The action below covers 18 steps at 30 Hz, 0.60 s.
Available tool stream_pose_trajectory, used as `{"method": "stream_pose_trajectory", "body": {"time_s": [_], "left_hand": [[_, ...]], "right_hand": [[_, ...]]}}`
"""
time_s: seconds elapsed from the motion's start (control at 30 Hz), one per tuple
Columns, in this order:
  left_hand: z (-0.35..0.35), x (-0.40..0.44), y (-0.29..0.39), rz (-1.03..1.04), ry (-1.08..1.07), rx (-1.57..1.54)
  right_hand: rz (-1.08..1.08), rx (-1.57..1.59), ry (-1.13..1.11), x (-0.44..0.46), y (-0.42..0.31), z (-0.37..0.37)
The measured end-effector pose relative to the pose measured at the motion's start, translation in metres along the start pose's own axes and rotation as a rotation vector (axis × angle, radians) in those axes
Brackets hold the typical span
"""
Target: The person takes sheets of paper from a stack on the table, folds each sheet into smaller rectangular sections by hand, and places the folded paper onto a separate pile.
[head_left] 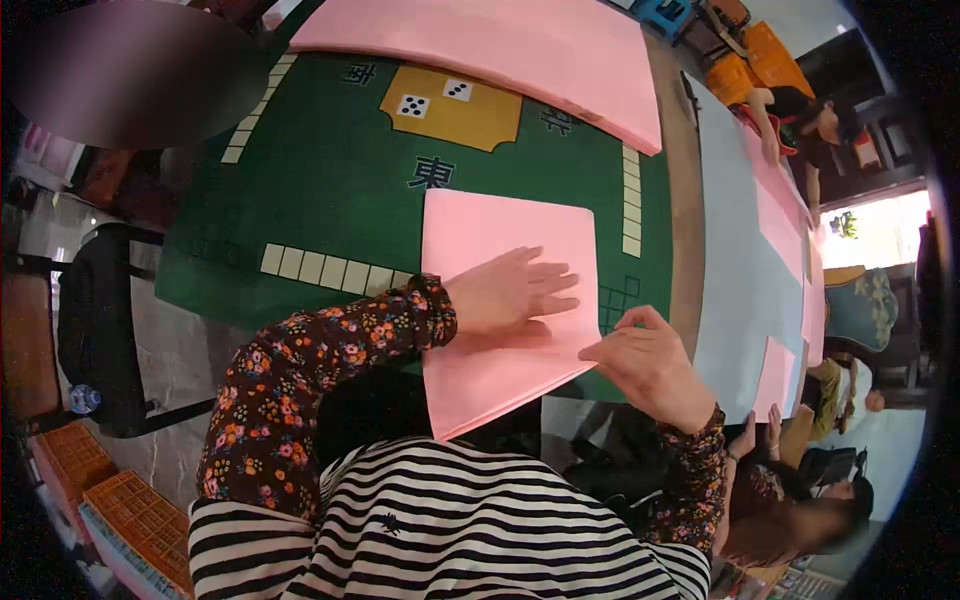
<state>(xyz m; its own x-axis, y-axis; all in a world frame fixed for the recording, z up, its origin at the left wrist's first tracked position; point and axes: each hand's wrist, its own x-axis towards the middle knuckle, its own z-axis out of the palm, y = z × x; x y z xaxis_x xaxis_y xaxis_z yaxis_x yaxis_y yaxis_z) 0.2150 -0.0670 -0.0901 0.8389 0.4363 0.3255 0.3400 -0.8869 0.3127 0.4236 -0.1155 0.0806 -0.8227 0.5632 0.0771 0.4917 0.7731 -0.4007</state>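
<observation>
Green tabletop [330,185] backs 1 folded pink sheet [500,228].

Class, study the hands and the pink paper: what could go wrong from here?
The left hand lies flat on the pink paper, so a crease might set askew. The right hand pinches only its edge, which could slip. The near corner overhangs the table and may bend.

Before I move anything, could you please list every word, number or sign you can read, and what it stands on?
"東": dark character on the green table mat.
"南": apparently, turned round, at the mat's far left.
A third character, by the large pink stack of paper, is too unclear to read.
No written numbers are readable.
The dark emblem on the black-and-white striped shirt is too small to read.
</observation>
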Motion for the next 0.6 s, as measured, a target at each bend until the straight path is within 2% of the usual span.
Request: {"method": "stream_pose_trajectory", "body": {"time_s": [0.17,0.27,0.33,0.37,0.4,0.43,0.47,0.5,0.53,0.6], "left_hand": [[0.018,0.008,-0.002,0.0,0.073,-0.02],[-0.007,0.007,-0.008,0.059,0.083,-0.003],[-0.029,-0.005,-0.01,-0.202,0.073,-0.452],[0.0,-0.021,-0.013,-0.244,0.385,-0.791],[-0.039,-0.03,-0.007,-0.701,0.047,-1.012],[-0.034,-0.06,-0.003,-0.719,0.327,-1.532],[-0.056,-0.079,0.008,-0.704,0.438,-1.195],[-0.048,-0.104,0.018,-0.971,0.418,-1.591],[-0.049,-0.106,0.033,-0.983,0.43,-1.592],[-0.057,-0.108,0.06,-1.105,0.368,-0.925]], "right_hand": [[0.008,0.091,-0.042,0.02,0.021,-0.011],[0.0,0.117,-0.11,0.038,0.041,-0.017],[0.071,0.146,-0.08,0.05,0.053,-0.018],[0.09,0.183,-0.087,0.055,0.063,-0.017],[0.084,0.191,-0.095,0.062,0.073,-0.018],[0.143,0.22,-0.158,0.07,0.083,-0.018],[0.201,0.248,-0.22,0.079,0.092,-0.018],[0.327,0.304,-0.295,0.088,0.101,-0.017],[0.317,0.309,-0.306,0.098,0.111,-0.014],[0.477,0.391,-0.397,0.114,0.133,0.0]]}}
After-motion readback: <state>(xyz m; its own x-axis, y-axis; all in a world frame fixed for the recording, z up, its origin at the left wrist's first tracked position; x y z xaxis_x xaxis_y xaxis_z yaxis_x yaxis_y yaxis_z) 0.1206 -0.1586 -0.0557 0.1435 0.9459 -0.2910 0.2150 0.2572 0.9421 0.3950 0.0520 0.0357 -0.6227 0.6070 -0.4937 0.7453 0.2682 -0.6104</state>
